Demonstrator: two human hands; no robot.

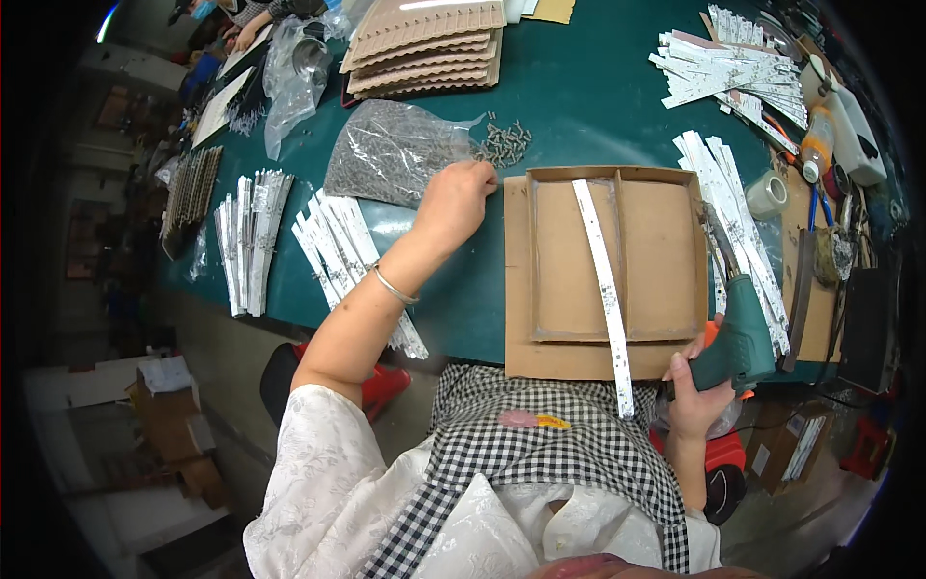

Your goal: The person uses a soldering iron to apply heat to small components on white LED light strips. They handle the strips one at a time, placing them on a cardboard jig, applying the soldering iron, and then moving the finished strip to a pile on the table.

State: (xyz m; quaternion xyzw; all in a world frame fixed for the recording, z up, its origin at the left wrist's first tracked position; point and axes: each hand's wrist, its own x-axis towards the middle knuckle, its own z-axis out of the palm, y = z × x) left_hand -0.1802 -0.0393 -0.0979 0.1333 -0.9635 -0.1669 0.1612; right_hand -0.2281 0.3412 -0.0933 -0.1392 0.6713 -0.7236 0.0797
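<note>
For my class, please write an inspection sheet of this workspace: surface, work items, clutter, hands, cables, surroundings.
Surface: green table, partly covered.
Work items: divided cardboard tray; white strip lying across it, near end past its front edge; small metal pieces in a loose pile beyond the left hand.
Clutter: plastic bag of small pieces, strip bundles on both sides, brown stack, bottle at right.
Hands: left at the pile's edge, fingers bent, grip contents unclear; right holds a green tool.
Cables: dark cord near the tool; connection unclear.
Surroundings: another person at upper left; red seat below the table.
</note>
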